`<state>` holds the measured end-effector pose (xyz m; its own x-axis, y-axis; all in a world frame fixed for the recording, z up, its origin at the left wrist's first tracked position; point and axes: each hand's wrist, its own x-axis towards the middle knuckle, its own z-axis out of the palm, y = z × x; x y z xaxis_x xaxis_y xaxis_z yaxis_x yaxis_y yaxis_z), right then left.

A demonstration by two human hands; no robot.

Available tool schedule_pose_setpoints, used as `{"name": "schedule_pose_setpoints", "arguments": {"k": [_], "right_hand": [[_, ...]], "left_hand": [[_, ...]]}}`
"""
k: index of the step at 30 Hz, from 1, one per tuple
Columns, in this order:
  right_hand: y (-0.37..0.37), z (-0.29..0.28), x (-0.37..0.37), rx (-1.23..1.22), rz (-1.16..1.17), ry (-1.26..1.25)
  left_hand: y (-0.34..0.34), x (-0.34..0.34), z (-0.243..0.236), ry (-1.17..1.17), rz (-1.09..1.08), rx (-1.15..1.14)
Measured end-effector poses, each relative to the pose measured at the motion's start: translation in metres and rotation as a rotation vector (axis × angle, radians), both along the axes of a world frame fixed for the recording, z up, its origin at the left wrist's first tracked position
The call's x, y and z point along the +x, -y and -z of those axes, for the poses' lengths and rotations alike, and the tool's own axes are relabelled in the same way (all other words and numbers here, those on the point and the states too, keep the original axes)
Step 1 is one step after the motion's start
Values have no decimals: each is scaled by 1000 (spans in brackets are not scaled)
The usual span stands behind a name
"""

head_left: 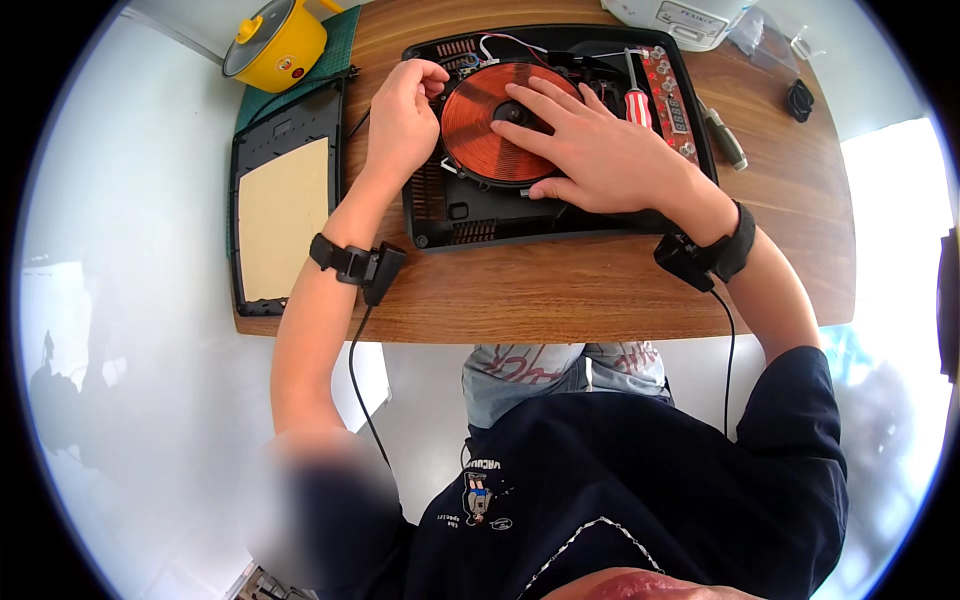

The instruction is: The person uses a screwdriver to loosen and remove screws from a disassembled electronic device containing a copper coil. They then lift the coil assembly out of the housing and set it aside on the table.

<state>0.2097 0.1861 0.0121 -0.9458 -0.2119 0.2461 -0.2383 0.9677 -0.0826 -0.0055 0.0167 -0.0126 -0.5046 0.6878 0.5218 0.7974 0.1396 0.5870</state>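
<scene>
An opened induction cooker [470, 236] lies on the table with its black shell facing up. Inside it sits a round copper coil [475, 120]. My right hand [600, 150] rests over the coil, fingers spread across its middle and right side. At the coil's upper left edge is my left hand [405, 110], its fingers curled together near some thin wires; whatever they pinch, if anything, is hidden. A screwdriver [637, 108] with a red-and-white handle lies in the shell, just beyond my right hand. Along the shell's right side runs a red circuit board [663, 80].
A black cover panel [285, 215] with a beige sheet lies at left, partly on a green mat [340, 45]. Behind it stands a yellow pot [295, 50]. To the right are a grey-green handled tool [727, 140] and a black coiled item [799, 101]; a white container [680, 20] stands at the back.
</scene>
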Motion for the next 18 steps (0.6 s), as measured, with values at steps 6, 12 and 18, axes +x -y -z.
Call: {"name": "schedule_pose_setpoints", "arguments": {"k": [6, 12, 18], "right_hand": [[0, -2, 0, 3, 3, 0], [-4, -1, -1, -28, -23, -7], [-1, -2, 1, 0, -18, 1]], "left_hand": [[-1, 1, -3, -25, -17, -54], [-1, 5, -6, -57, -6, -148], [0, 3, -3, -51, 16, -104]]}}
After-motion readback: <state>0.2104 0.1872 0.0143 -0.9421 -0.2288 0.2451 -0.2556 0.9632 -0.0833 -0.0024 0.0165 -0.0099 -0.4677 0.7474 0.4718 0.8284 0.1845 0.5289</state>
